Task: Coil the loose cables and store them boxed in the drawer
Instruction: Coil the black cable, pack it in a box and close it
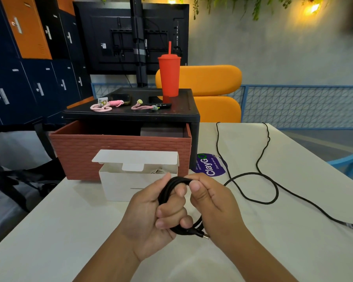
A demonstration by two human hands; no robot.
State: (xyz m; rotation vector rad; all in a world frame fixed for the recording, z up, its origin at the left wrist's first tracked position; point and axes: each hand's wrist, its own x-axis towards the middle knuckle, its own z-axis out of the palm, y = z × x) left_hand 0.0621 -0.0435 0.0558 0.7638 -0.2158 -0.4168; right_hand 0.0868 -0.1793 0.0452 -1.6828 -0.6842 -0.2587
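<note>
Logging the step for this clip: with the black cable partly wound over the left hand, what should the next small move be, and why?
Probably another wrap: the right hand, pinching the black cable at the coil's top, should draw in slack and lay one more loop over the left hand. A long loose stretch trails across the table, so boxing would be premature.

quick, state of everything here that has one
black cable, partly coiled in hands, rest loose on table
white box, open, flap up
brick-red drawer, pulled open
red tumbler, upright, lid and straw on
pink cables, coiled, on the drawer unit
left hand, holds the coil
right hand, pinches the cable
</note>
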